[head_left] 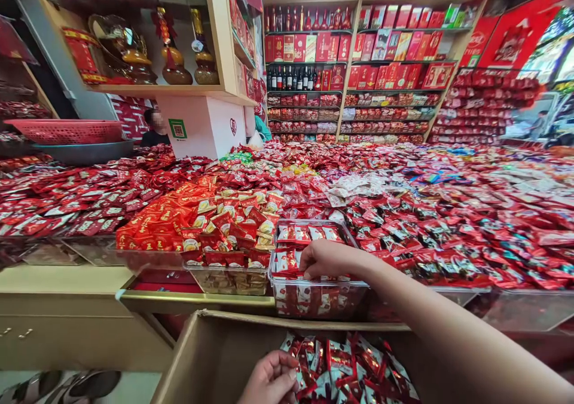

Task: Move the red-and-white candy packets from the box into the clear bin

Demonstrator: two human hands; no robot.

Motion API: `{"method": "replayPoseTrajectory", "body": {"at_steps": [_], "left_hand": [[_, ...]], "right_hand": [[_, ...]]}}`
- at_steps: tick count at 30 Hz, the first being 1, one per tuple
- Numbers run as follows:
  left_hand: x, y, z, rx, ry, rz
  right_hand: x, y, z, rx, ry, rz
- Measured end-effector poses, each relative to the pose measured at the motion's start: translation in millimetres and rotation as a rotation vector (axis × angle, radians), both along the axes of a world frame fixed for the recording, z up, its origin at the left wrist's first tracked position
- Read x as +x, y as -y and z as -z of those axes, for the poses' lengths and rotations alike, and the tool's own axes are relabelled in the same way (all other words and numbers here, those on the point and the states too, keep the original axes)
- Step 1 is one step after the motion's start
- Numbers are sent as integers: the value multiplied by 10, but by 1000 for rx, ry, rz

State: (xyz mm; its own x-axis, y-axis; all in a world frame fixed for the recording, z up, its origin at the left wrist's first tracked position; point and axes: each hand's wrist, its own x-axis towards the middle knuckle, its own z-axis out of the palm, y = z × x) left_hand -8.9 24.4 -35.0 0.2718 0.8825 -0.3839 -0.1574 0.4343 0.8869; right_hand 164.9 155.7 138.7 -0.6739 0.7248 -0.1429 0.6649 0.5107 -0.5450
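Note:
My right hand (325, 259) reaches over a clear plastic bin (319, 283), its fingers bent down and closed on a red-and-white wrapped candy packet, mostly hidden under the fingertips. Similar candy packets (309, 233) lie in neat rows inside that bin. Lower down, my left hand (271, 380) is over an open cardboard box (233, 347), thumb and fingers curled together. Whatever is between those fingers, if anything, I cannot make out. Right beside them, a loose heap of red-and-white candy packets (343, 362) fills part of the box.
Bins heaped with wrapped sweets, including orange-red packets (156, 227) and gold-and-red ones (233, 227), spread across the counter. A pink basket (67, 131) stands at the left. Shelves (354, 63) of bottles and boxes line the back. A person (155, 132) is behind the counter.

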Motion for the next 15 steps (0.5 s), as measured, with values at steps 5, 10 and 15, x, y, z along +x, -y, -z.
{"method": "replayPoseTrajectory", "body": {"at_steps": [5, 10, 15], "left_hand": [[19, 34, -37, 26, -59, 22], [22, 56, -16, 74, -250, 155], [-62, 35, 33, 192, -551, 332]], "right_hand": [[5, -9, -24, 23, 47, -24], [-23, -30, 10, 100, 123, -53], [55, 51, -93, 135, 118, -7]]}}
